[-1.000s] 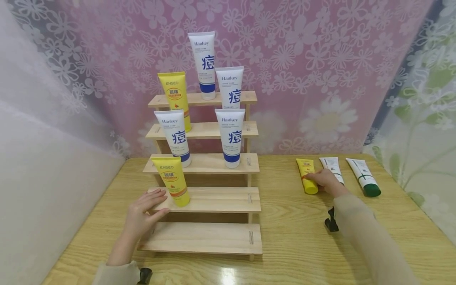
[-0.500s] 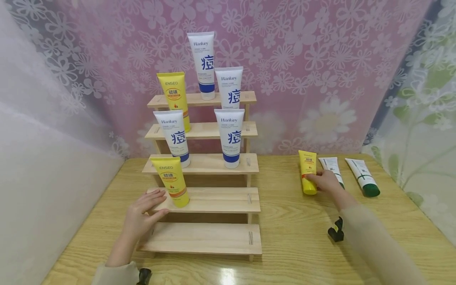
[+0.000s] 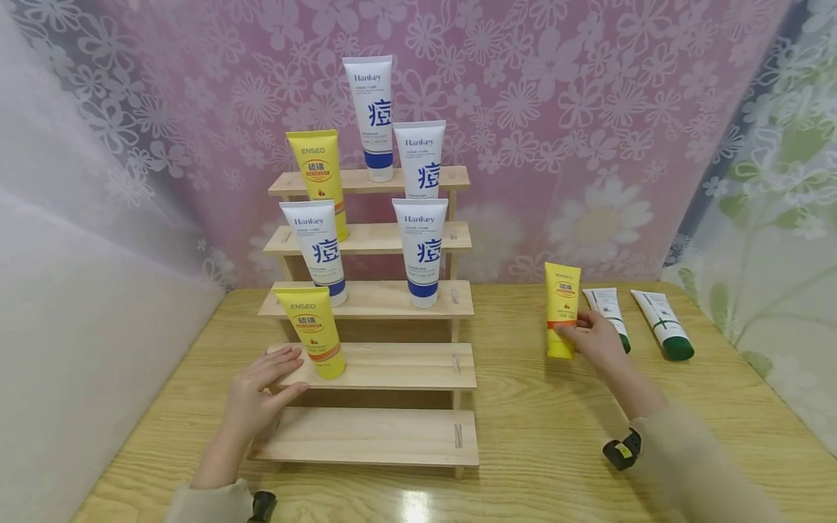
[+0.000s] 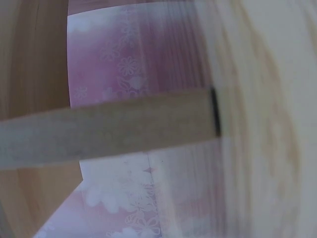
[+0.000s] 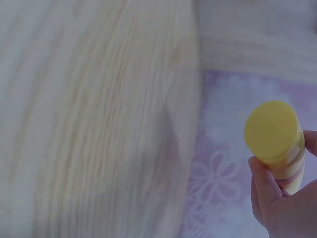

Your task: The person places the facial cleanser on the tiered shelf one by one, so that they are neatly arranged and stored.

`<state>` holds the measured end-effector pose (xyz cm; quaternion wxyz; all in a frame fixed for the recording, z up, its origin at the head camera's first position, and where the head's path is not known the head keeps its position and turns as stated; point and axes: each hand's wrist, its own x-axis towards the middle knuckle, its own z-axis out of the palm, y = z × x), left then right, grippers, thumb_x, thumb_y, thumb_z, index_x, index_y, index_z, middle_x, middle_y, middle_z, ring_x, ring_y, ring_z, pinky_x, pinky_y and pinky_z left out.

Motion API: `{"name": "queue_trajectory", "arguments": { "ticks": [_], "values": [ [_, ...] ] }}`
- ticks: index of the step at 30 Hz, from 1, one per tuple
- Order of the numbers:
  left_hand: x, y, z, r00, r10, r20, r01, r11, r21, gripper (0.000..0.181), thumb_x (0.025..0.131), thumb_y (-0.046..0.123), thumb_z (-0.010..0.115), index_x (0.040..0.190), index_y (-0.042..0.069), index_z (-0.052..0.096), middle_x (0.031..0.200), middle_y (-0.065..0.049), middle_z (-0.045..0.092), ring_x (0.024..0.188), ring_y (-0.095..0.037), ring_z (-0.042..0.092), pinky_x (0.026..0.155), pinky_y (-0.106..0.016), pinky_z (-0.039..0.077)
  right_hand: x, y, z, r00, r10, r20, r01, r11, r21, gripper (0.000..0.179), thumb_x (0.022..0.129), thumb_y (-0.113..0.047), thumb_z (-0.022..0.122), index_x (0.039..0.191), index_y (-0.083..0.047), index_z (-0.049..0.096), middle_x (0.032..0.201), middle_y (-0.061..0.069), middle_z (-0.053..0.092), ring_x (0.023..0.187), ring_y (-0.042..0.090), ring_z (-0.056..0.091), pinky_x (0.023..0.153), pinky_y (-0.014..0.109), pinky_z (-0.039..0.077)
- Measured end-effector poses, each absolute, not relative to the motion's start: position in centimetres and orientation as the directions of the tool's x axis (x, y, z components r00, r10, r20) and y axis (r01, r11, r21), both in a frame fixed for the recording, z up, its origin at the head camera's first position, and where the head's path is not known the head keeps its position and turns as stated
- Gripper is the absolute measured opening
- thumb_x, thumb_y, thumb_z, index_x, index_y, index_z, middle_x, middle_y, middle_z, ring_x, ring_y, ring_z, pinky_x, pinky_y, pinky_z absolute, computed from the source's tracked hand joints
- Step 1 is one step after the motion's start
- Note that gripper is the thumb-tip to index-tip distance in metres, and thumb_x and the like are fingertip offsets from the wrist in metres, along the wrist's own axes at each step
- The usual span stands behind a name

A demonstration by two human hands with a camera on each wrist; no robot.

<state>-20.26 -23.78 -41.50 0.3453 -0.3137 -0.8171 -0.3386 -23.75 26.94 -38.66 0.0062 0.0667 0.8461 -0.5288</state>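
Note:
My right hand [image 3: 598,340] pinches a yellow squeeze tube [image 3: 562,309] between thumb and fingers, near its cap. The tube stands upright, label facing me; in the right wrist view its round yellow cap [image 5: 271,130] faces the camera. My left hand [image 3: 258,388] rests at the left end of a wooden display stand's second step from the bottom [image 3: 399,365], fingers fairly straight. Beside those fingers another yellow tube [image 3: 312,334] stands on that step. In the left wrist view only the stand's wooden parts [image 4: 124,124] and the backdrop show; the hand is hidden.
White tubes with blue caps [image 3: 421,250] and one more yellow tube [image 3: 317,174] stand on the upper steps. The lowest step [image 3: 366,436] is bare wood. Two white tubes with green caps [image 3: 663,325] lie on the table at right, one partly behind my right hand.
My right hand has picked up the yellow tube from lying on the table, tilting it upright and drawing it slightly toward me. The left hand stays in place on the stand.

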Motion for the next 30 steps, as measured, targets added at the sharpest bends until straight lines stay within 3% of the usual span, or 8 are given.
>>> {"name": "queue_trajectory", "arguments": {
  "ticks": [8, 18, 24, 30],
  "values": [
    [-20.2, -23.8, -41.6, -0.567, 0.272, 0.778, 0.740, 0.583, 0.335, 0.040, 0.072, 0.037, 0.070, 0.090, 0.001, 0.069, 0.101, -0.015, 0.063, 0.102, -0.023, 0.056, 0.102, -0.032, 0.029, -21.3, 24.9, -37.4, -0.996, 0.094, -0.008, 0.042, 0.375, -0.926, 0.072, 0.086, -0.034, 0.056, 0.134, 0.007, 0.022, 0.125, 0.024, 0.036, 0.109, 0.034, 0.044, 0.071, 0.018, 0.048],
    [-20.4, -23.9, -41.6, -0.583, 0.279, 0.763, 0.729, 0.595, 0.339, 0.036, 0.067, 0.028, 0.076, 0.090, 0.002, 0.069, 0.101, -0.014, 0.064, 0.102, -0.021, 0.056, 0.102, -0.032, 0.028, -19.0, 22.5, -36.9, -0.985, 0.057, 0.160, -0.138, 0.289, -0.947, 0.056, 0.086, -0.018, 0.059, 0.129, 0.004, 0.031, 0.120, 0.019, 0.042, 0.089, 0.003, 0.052, 0.073, 0.016, 0.047],
    [-20.3, -23.7, -41.4, -0.568, 0.278, 0.775, 0.740, 0.585, 0.332, 0.039, 0.071, 0.035, 0.071, 0.090, 0.000, 0.069, 0.101, -0.014, 0.064, 0.100, -0.025, 0.057, 0.102, -0.027, 0.027, -17.7, 21.0, -36.3, -0.976, 0.048, 0.211, -0.192, 0.263, -0.946, 0.054, 0.085, -0.014, 0.061, 0.127, 0.004, 0.032, 0.118, 0.016, 0.044, 0.092, 0.005, 0.051, 0.075, 0.014, 0.046],
    [-20.2, -23.7, -41.4, -0.583, 0.275, 0.765, 0.731, 0.588, 0.346, 0.038, 0.070, 0.032, 0.073, 0.090, 0.001, 0.069, 0.102, -0.014, 0.063, 0.102, -0.022, 0.056, 0.102, -0.027, 0.027, -16.8, 19.6, -35.8, -0.947, 0.000, 0.321, -0.311, 0.248, -0.918, 0.051, 0.082, -0.007, 0.063, 0.124, 0.005, 0.037, 0.113, 0.014, 0.047, 0.091, 0.011, 0.053, 0.075, 0.017, 0.048]
  ]
}}
